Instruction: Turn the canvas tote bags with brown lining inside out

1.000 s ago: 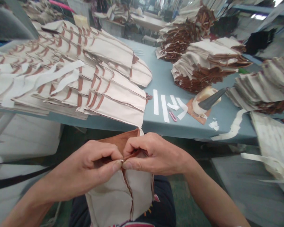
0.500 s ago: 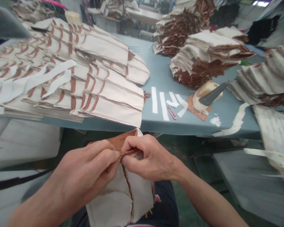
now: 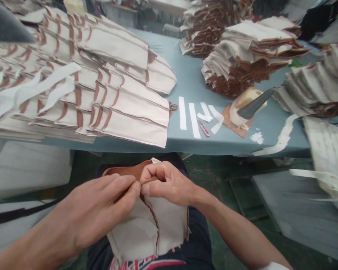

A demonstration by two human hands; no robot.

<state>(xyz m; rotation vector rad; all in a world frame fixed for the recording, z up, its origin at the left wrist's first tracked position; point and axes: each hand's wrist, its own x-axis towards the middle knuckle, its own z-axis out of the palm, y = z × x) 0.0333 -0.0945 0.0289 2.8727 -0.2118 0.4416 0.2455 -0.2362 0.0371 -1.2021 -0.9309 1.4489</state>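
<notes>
A cream fabric piece (image 3: 169, 217) with brown leather lining rests on my lap, its opening edge facing the table. My left hand (image 3: 109, 202) pinches the brown-edged rim at the top of the seam. Right beside it, my right hand (image 3: 166, 183) grips the same rim between thumb and curled fingers. The fingertips of both hands almost meet there. A dark, raw-edged seam (image 3: 151, 213) runs down from this spot. Brown lining (image 3: 129, 169) shows behind the fingers, while the exact fold under the fingertips is hidden.
On the blue-covered table (image 3: 186, 146) lie overlapping cream pieces (image 3: 129, 112), white strips (image 3: 182, 112) and pink thread snips (image 3: 204, 129). A glue pot (image 3: 239, 112) with a dark-handled tool stands on a brown scrap. Stacks of brown and cream pieces (image 3: 236, 67) rise behind.
The view has shifted slightly. My hands still hold the rim, with the left fingers straighter and the fabric piece's brown opening sagging lower and more rounded.
</notes>
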